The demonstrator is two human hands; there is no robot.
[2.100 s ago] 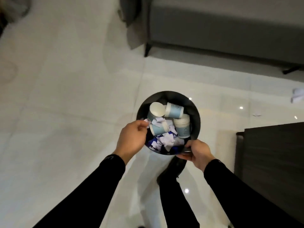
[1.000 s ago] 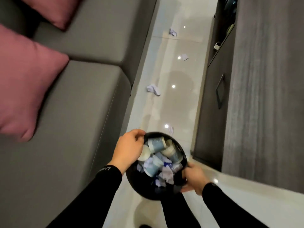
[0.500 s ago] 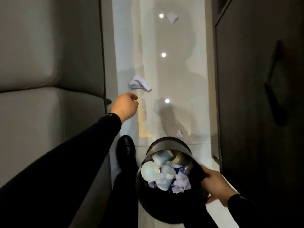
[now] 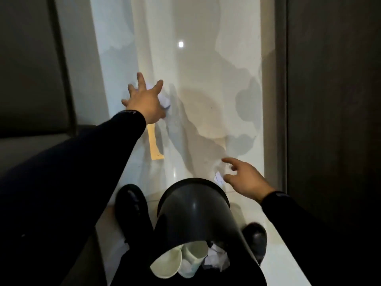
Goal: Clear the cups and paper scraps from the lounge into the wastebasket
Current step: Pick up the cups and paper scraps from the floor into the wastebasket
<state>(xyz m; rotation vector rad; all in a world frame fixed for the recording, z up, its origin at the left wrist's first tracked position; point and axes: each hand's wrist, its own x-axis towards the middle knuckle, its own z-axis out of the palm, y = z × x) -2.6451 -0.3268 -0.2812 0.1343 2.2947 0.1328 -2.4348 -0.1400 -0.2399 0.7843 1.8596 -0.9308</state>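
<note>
1. The left hand (image 4: 144,102) is stretched forward on a dark-sleeved arm, fingers spread wide and nothing gripped; it is held over a crumpled paper scrap (image 4: 165,99), whose white edge shows just to the right of the palm (whether skin touches paper cannot be told).
2. The right hand (image 4: 246,178) is extended low and to the right, fingers loosely parted and empty, index finger pointed forward.
3. A second, smaller paper scrap (image 4: 218,178) is seen on the floor just left of the right hand, close to the far rim of the wastebasket (image 4: 193,211).
4. The wastebasket, dark and round, is tilted toward the camera between the two arms, touched by neither hand; pale paper cups (image 4: 179,263) and crumpled paper lie inside at its near end.
5. A glossy white tiled floor (image 4: 195,79) runs as a narrow strip between a grey sofa (image 4: 31,69) on the left and a dark wooden cabinet (image 4: 334,100) on the right.
6. Black shoes (image 4: 132,205) are planted either side of the basket
</note>
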